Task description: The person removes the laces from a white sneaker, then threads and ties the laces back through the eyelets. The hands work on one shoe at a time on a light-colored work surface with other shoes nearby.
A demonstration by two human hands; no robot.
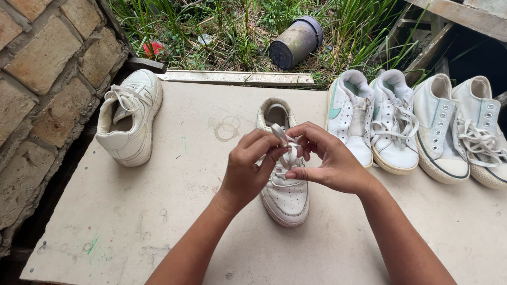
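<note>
Shoe [285,198] in the middle of the board [158,221] is the one getting handled here, a white low-top sneaker with its toe pointing toward the camera and its heel toward the grass [232,31]. Leather looks a bit worn and off-white, with little perforation holes across the toe and a padded grey-ish collar at the back. Its flat white lace [282,138] is pulled up off the tongue, and both hands are closed on it: left hand [251,169] pinches a strand between thumb and fingertips, right hand [327,161] is curled around the other bit, with the two hands touching right over the eyelets. Off to the left near the brick wall [42,89] sits another white sneaker [132,119], tilted toward its side, laces loose. On the right edge of the board there's a row of four more: a pair with mint-green trim [369,124] and a pair of pale canvas ones [465,132], all packed side by side. Past the board a dark plastic pot [296,42] lies tipped over in the grass.
</note>
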